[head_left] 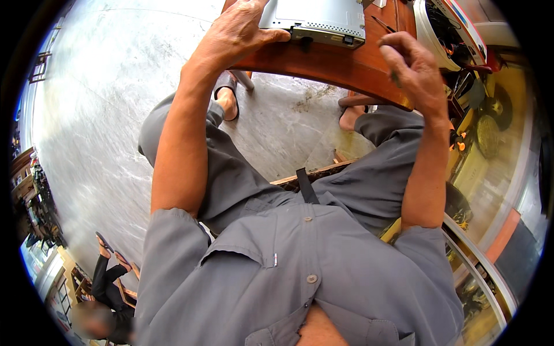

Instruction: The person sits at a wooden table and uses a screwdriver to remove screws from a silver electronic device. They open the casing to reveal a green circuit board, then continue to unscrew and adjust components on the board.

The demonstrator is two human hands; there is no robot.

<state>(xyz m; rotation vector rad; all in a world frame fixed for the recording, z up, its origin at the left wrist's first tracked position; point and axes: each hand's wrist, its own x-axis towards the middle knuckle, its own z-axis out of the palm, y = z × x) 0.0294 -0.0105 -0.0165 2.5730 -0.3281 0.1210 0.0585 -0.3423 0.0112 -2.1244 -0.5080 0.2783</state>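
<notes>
A silver metal electronic unit [314, 14] with perforated edges and a dark connector end rests on the red-brown wooden table [329, 66] at the top of the head view. My left hand [236, 34] grips its near left corner, thumb along the front edge. My right hand [412, 72] is raised just right of the unit, fingers curled; whether anything is inside them I cannot make out. A thin dark tool [384, 24], perhaps a screwdriver, lies by those fingertips.
A white container of dark items [438, 37] stands at the right, beside a yellow cabinet [490, 161] with assorted parts. My legs straddle the space below the table's edge. Another person [107, 294] in dark clothes sits at the lower left, near crowded shelves [34, 202].
</notes>
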